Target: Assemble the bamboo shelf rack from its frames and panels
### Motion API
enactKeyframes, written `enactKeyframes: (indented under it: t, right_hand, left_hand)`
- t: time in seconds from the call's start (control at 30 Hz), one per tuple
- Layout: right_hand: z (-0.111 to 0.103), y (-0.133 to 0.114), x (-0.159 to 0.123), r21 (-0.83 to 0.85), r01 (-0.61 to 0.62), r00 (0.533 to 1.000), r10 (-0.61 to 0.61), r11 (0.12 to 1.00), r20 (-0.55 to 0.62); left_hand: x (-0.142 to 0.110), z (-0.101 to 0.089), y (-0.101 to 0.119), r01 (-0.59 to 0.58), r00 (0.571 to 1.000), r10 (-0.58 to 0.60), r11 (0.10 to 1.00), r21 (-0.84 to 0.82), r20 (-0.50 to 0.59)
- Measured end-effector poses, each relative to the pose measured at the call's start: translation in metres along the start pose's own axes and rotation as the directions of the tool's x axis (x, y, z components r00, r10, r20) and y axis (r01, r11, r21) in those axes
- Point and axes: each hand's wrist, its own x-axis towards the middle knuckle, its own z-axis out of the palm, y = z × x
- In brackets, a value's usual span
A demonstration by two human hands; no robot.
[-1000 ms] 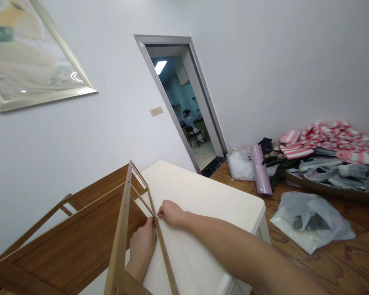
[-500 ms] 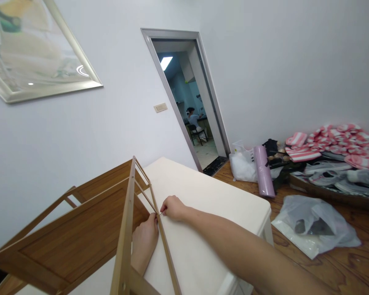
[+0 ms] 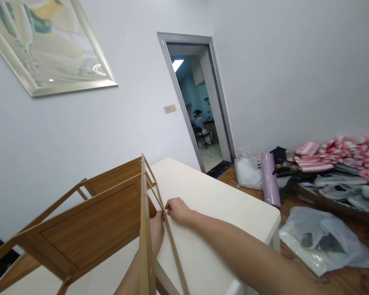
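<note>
A wooden shelf rack (image 3: 92, 225) with brown panels and light slim rails lies on its side on a white table (image 3: 199, 192). My left hand (image 3: 157, 229) reaches in behind the near upright, its fingers closed at the joint where a crossbar meets the long rail (image 3: 174, 246). On the other side of that rail, my right hand (image 3: 177, 209) pinches a thin rod, mostly hidden by the fingers, against the same joint. The rod's exact kind is too small to tell.
On the wooden floor at right are a plastic bag (image 3: 326, 237), a pink roll (image 3: 270, 180), a white bag (image 3: 248, 174), a box of wrapped shoes (image 3: 341, 192) and striped cloths (image 3: 350, 153). A person (image 3: 200, 121) sits beyond the doorway (image 3: 224, 110).
The view has swung left, so everything sits farther right. My right hand's fingers have turned a little and the thin rod shows less. Both hands stay at the same joint.
</note>
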Motion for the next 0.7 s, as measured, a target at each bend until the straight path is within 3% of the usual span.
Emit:
enactKeyframes:
  t: [0.3, 0.6, 0.7]
  right_hand:
    - [-0.002, -0.001, -0.002, -0.005, -0.051, 0.999, 0.051, 0.999, 0.009]
    - [0.003, 0.005, 0.003, 0.063, -0.101, 0.995, 0.102, 0.993, -0.011]
    - [0.003, 0.007, 0.005, 0.062, -0.09, 0.996, 0.091, 0.994, -0.012]
  left_hand:
    - [0.002, 0.007, -0.008, -0.076, 0.997, 0.075, 0.997, -0.027, -0.013]
    - [0.011, 0.015, -0.012, -0.06, 0.998, 0.061, 0.998, 0.03, -0.031]
    - [0.015, 0.018, -0.014, -0.085, 0.996, 0.084, 0.995, 0.043, 0.037]
